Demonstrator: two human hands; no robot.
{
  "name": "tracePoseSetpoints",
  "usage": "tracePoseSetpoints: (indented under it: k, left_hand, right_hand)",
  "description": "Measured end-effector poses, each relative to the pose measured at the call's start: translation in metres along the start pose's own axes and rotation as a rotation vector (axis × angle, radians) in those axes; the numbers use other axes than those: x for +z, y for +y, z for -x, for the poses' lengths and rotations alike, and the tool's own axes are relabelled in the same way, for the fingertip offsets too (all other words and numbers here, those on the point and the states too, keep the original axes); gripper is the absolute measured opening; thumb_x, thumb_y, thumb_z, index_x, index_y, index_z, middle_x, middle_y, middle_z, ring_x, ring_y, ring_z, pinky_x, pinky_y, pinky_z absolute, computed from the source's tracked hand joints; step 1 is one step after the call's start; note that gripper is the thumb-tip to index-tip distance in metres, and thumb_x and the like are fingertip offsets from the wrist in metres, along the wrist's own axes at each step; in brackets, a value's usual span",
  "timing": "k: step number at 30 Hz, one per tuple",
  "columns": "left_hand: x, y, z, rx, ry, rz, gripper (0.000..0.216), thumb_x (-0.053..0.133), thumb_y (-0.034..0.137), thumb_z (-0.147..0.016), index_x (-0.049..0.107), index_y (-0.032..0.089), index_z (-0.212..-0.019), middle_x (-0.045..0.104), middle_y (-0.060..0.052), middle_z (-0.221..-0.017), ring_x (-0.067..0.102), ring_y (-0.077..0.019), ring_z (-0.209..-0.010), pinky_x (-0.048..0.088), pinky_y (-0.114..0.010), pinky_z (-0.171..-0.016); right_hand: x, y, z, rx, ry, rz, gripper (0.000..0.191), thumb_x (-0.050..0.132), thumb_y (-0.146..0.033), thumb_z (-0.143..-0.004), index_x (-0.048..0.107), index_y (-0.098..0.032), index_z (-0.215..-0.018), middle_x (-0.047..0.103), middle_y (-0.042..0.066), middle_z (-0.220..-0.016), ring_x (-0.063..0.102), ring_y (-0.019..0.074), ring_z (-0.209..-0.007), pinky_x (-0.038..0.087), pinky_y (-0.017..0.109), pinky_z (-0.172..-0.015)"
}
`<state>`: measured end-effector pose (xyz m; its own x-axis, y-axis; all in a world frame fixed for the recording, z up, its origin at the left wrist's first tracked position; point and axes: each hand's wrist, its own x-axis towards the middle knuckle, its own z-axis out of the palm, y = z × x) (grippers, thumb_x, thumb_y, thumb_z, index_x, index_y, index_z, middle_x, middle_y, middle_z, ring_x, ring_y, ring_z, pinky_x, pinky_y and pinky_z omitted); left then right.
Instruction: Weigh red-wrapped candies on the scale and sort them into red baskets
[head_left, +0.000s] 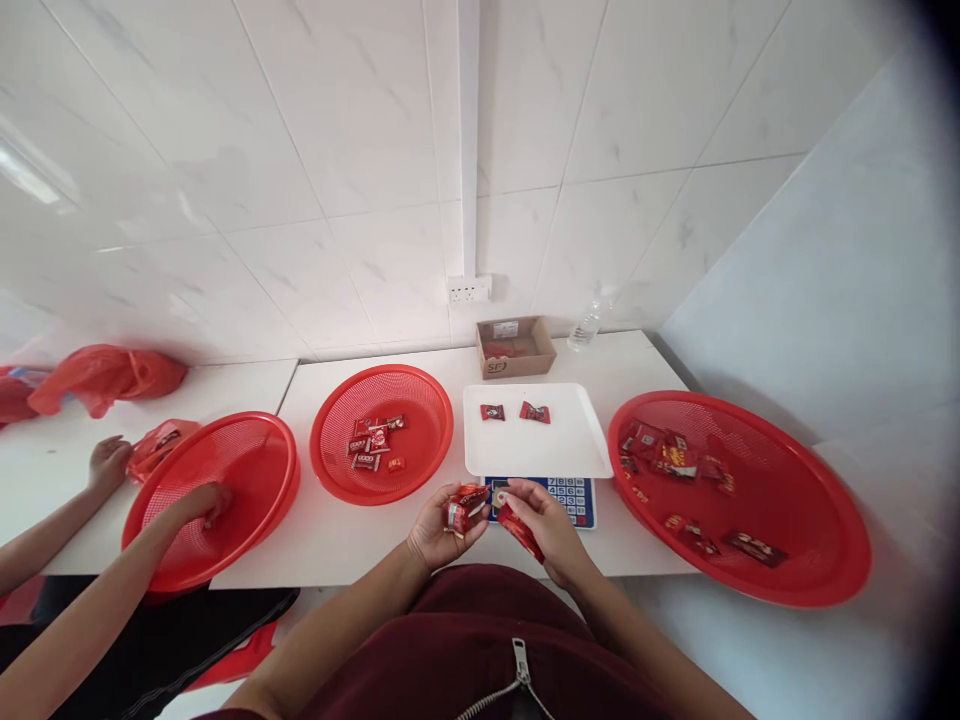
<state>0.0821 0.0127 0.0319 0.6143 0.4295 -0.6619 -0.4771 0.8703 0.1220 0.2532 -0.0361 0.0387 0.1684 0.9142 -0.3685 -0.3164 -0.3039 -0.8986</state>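
The left hand [439, 530] cups red sweets [460, 514] and the right hand [553, 530] pinches a red packet [523, 533], both near the scale [536, 445]; a slack left palm could spill sweets

We note both hands on the near side of the white tray [536, 458], our landmark. Our left hand [437, 532] sits off its near-left corner, palm turned up, fingers curled inward in a loaded grip. Our right hand [553, 528] sits before its near edge, back of the hand upward, fingers bent in a pinching hold and pointing toward the left. The hands are close together, apart. Our bare forearms [356, 608] slant inward toward the tray.
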Motion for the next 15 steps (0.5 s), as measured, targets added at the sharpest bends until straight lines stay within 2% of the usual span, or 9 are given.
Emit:
tracePoseSetpoints:
  k: [4, 7, 11, 15]
  left_hand:
    - [-0.004, 0.004, 0.002, 0.019, 0.069, 0.030, 0.026, 0.055, 0.030, -0.082, 0.061, 0.014, -0.102, 0.073, -0.005, -0.083, 0.067, -0.0154, -0.072, 0.050, -0.025, -0.069]
    - [-0.006, 0.006, 0.006, 0.016, 0.107, 0.046, 0.024, 0.054, 0.030, -0.083, 0.062, 0.015, -0.099, 0.073, -0.004, -0.081, 0.068, -0.0155, -0.070, 0.051, -0.025, -0.066]
    - [-0.008, 0.008, 0.012, 0.039, 0.122, 0.082, 0.021, 0.053, 0.029, -0.083, 0.063, 0.013, -0.094, 0.073, -0.005, -0.081, 0.067, -0.0154, -0.069, 0.051, -0.024, -0.066]
    - [-0.012, 0.010, 0.015, 0.038, 0.127, 0.093, 0.021, 0.054, 0.029, -0.083, 0.063, 0.014, -0.094, 0.073, -0.005, -0.083, 0.068, -0.0153, -0.070, 0.050, -0.024, -0.067]
  right_hand:
    - [-0.019, 0.003, -0.036, 0.087, 0.196, -0.106, 0.037, 0.075, -0.043, -0.058, 0.060, -0.022, -0.084, 0.070, 0.003, -0.080, 0.067, 0.0187, -0.074, 0.055, 0.027, -0.059]
    - [-0.029, -0.002, -0.068, 0.124, 0.246, -0.174, 0.034, 0.075, -0.039, -0.061, 0.058, -0.023, -0.086, 0.069, 0.000, -0.073, 0.065, 0.0160, -0.065, 0.053, 0.024, -0.051]
    - [-0.032, -0.007, -0.091, 0.108, 0.184, -0.251, 0.035, 0.072, -0.030, -0.065, 0.057, -0.024, -0.096, 0.069, 0.000, -0.083, 0.066, 0.0135, -0.071, 0.058, 0.026, -0.065]
    - [-0.035, 0.005, -0.095, 0.079, 0.202, -0.242, 0.036, 0.071, -0.019, -0.062, 0.059, -0.025, -0.095, 0.067, -0.001, -0.095, 0.065, 0.0115, -0.080, 0.056, 0.025, -0.077]
